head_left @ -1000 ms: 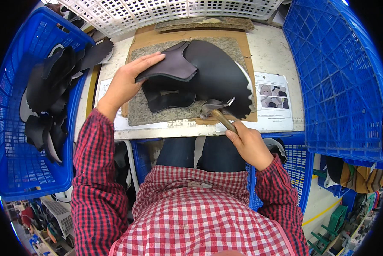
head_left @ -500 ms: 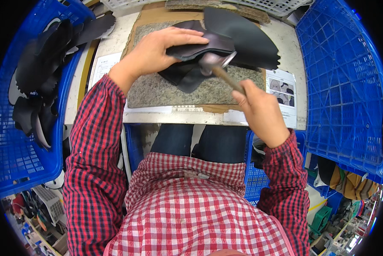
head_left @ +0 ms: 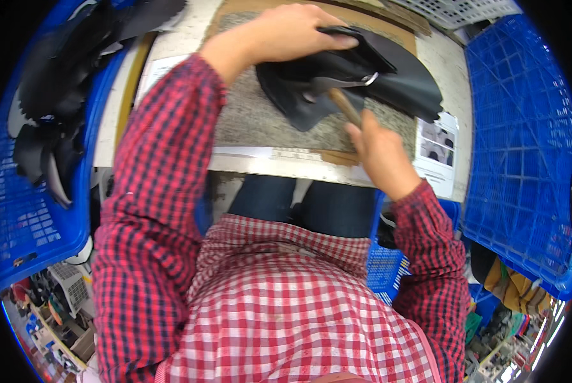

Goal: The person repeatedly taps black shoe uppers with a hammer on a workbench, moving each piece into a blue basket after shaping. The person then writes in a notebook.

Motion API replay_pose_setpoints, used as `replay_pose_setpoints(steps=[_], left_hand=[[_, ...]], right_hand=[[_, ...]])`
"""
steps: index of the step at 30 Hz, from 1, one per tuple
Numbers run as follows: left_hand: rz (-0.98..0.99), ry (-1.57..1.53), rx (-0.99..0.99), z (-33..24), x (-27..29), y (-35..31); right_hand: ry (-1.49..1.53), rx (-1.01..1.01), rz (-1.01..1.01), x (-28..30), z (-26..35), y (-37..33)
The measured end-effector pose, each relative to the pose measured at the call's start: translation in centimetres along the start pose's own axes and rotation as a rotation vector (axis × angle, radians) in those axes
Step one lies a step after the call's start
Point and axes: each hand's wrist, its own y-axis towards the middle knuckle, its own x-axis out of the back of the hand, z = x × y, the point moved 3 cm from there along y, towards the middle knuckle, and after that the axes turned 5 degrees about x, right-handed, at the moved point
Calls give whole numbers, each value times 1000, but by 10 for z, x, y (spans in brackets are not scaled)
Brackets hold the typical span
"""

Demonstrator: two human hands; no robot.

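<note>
A folded, stitched-looking black leather piece [head_left: 298, 108] lies on the rough grey stone slab [head_left: 247, 121], its wide flap spread to the right. My left hand [head_left: 292, 32] grips its far upper edge and lifts a fold, so the inside shows; some of the fingers are hidden. In my right hand [head_left: 381, 153] is a hammer [head_left: 344, 105], held by its wooden handle. The blurred metal head is over the opened fold, and I cannot tell whether it touches the leather. A shiny curved metal piece [head_left: 370, 80] shows beside the head; its kind is unclear.
Black leather pieces [head_left: 50, 89] fill a blue basket [head_left: 43, 236] on the left. Another blue basket [head_left: 522, 159] stands close on the right. A printed sheet with pictures [head_left: 438, 150] lies on the white table [head_left: 286, 167], and a white crate [head_left: 458, 9] stands beyond.
My left hand has moved from lying on top of the leather to its far edge and lifted the fold. The hammer stays over the work. The whole view has shifted slightly.
</note>
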Motion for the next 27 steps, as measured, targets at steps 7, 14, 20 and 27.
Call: replay_pose_setpoints(steps=[7,14,20,27], left_hand=[[-54,-17,134,-12,-3,-40],[-508,-35,395,-30,-1,-187],[-559,167,632,-42,70,-439],[-202,681,1583,-81,146,-717]], right_hand=[[21,-331,57,-23,-27,-6],[296,-247,173,-50,-29,-44],[410,-49,309,-30,40,-86],[379,-62,346,-31,77,-81]])
